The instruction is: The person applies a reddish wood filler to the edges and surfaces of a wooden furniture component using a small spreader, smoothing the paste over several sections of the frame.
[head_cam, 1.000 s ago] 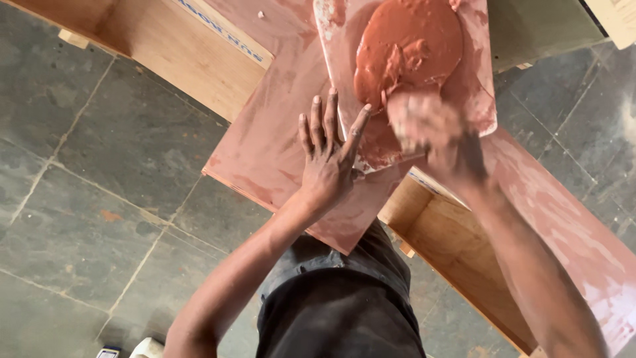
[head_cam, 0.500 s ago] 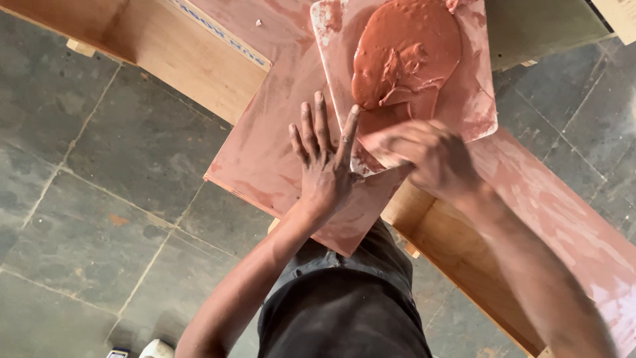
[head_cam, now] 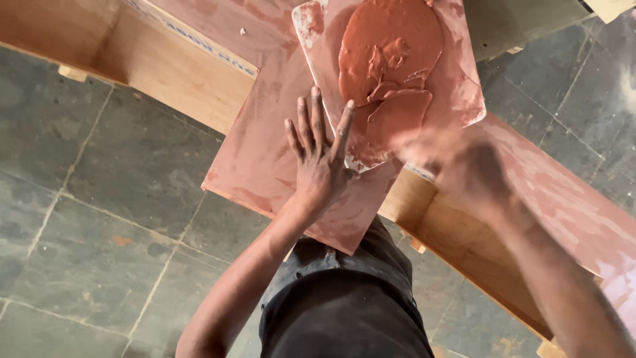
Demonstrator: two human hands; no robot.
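A flattened mass of reddish-brown clay (head_cam: 391,59) lies on a clay-stained square board (head_cam: 464,93) at the top centre. My left hand (head_cam: 321,156) lies flat with fingers spread on the stained wooden table (head_cam: 265,152), its fingertips at the board's near-left edge. My right hand (head_cam: 464,166) is blurred with motion just below the board's near edge, over the table. I cannot tell whether its fingers are apart or whether it holds anything.
The table is plywood with raised wooden sides (head_cam: 179,79), coated in red clay dust. Another stained plank (head_cam: 570,199) runs to the right. Grey stone floor tiles (head_cam: 86,199) lie below. My dark shorts (head_cam: 338,298) fill the bottom centre.
My right hand has pulled back from the clay mass toward me and to the right. The near part of the clay now looks smoothed flat. My left hand has stayed in place.
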